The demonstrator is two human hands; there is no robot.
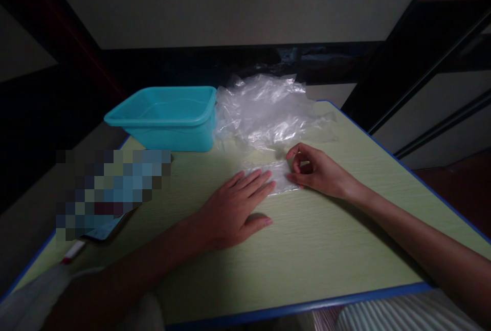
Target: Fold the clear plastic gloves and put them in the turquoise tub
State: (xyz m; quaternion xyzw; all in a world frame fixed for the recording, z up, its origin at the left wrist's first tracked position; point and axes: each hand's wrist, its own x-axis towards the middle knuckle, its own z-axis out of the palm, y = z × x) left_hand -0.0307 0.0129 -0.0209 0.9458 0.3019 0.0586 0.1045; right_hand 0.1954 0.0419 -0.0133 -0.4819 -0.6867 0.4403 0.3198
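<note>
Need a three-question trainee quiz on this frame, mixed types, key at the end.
1. True or false: the left hand lies palm down, fingers over the small clear plastic piece.
2. Which hand has its fingers curled? A) left B) right hand
3. Fill in: in the picture, the crumpled plastic heap lies to the ____ of the turquoise tub.

Key: 1. True. 2. B. 3. right.

hands (236, 208) (320, 173): 2 | turquoise tub (172, 137): 1 | flat plastic piece (283, 179): 1 | plastic heap (264, 108): 1 | table (326, 254): 1
</note>
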